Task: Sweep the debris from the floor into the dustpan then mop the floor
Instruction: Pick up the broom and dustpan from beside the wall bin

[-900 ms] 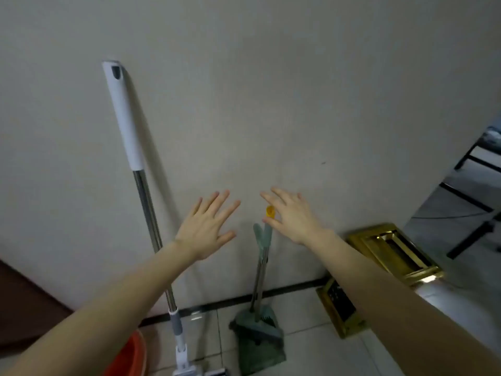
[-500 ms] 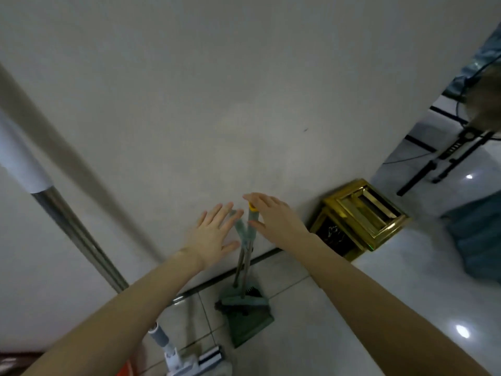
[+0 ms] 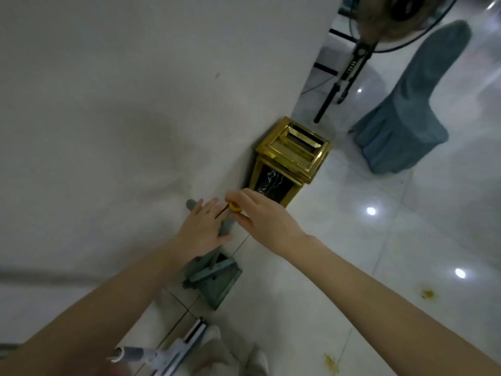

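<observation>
Dustpan [image 3: 217,280] and broom stand against wall; left hand [image 3: 202,232] open on handles [image 3: 227,226], right hand [image 3: 260,218] pinching yellow tip [image 3: 234,207], likely to separate them.

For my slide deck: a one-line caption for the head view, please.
Both hands, left hand and right hand, reach the broom and dustpan set against the wall, beside a gold bin.

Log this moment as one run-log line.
step: reaching broom and dustpan handles | left hand: on handle | right hand: at yellow-tipped handle | debris: unswept
</observation>
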### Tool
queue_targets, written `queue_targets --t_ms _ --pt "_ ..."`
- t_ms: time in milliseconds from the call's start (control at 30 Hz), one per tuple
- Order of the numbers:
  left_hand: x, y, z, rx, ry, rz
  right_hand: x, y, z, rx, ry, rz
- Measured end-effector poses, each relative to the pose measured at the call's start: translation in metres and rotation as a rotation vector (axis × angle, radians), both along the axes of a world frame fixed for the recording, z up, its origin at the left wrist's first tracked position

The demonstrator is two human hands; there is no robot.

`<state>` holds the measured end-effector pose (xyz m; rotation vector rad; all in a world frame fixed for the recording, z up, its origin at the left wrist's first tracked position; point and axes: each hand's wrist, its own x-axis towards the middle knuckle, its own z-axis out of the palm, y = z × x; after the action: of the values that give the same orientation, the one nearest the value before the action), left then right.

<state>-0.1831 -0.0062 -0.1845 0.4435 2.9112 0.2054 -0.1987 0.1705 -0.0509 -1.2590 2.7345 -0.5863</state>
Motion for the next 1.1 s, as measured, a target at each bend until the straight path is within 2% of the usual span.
queue_targets --t_ms 200,367,533,633,767,900,1100 --pt "-0.006 0.058 0.003 0.018 0.071 -0.220 0.025 0.072 0.020 -0.011 -0.049 -0.161" --pt "0.000 0.112 0.002 -0.085 0.096 -0.444 0.057 0.142 0.031 0.103 -0.017 -0.315" --pt "0.018 0.172 -0.002 -0.275 0.092 -0.663 0.101 0.197 0.034 0.348 0.098 -0.297" --pt "0.042 0.204 -0.009 -0.320 0.086 -0.753 0.134 0.217 0.027 0.598 0.135 -0.282" --pt "0.081 0.236 -0.023 -0.317 0.064 -0.845 0.175 0.235 0.012 0.864 -0.053 -0.244" --pt "0.112 0.260 -0.029 -0.340 0.059 -0.850 0.207 0.257 -0.003 0.961 -0.110 -0.267" --pt "0.151 0.291 -0.015 -0.442 0.122 -0.908 0.240 0.276 -0.041 1.058 -0.311 -0.310"
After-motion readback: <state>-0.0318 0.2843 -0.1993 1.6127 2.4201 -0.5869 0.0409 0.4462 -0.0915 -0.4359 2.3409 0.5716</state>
